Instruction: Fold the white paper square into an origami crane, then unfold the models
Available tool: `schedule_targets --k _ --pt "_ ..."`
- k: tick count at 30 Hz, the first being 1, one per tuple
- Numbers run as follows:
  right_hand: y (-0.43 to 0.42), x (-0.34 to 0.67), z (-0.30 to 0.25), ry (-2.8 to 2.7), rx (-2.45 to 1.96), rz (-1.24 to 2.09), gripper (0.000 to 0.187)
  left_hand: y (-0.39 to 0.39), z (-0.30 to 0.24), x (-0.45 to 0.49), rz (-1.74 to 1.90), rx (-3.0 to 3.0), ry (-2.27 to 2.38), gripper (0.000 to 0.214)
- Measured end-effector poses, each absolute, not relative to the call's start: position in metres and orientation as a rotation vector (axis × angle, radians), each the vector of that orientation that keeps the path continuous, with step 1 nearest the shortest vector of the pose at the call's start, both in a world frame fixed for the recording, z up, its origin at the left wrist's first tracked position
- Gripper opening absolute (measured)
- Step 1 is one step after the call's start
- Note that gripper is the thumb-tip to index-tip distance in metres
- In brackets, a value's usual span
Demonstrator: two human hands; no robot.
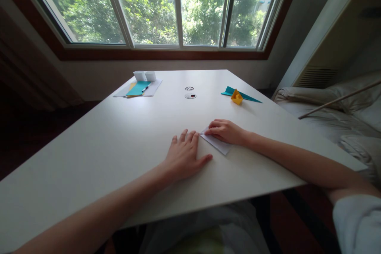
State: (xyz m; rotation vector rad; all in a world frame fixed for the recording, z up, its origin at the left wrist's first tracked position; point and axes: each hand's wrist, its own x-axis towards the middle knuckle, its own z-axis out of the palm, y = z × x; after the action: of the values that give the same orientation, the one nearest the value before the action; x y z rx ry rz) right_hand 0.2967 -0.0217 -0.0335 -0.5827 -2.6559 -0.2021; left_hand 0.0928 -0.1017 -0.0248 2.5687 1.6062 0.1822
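A small folded piece of white paper [219, 145] lies on the white table in front of me, its pointed end to the left. My right hand [226, 131] rests over its far edge, thumb and fingers closed together on the paper near the point, and covers part of it. Flat on the tabletop, with fingers spread, is my left hand [184, 154]. Its index fingertip reaches the paper's left tip; the thumb points right, just short of the near edge. Nothing is held in the left hand.
At the far right are a yellow paper boat [237, 97] and a teal paper plane [248, 97]. Two round discs [190, 96] lie mid-table. Far left, coloured sheets [137, 88], a pen [146, 87] and white paper boxes [144, 76] sit together. A window stands behind the table [119, 139].
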Motion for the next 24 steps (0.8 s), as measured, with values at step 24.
schedule_targets --k 24 --pt "-0.0222 0.2974 -0.0327 -2.66 -0.585 -0.154 0.025 -0.1027 -0.0205 0.0925 0.137 2.634 1.636 0.08"
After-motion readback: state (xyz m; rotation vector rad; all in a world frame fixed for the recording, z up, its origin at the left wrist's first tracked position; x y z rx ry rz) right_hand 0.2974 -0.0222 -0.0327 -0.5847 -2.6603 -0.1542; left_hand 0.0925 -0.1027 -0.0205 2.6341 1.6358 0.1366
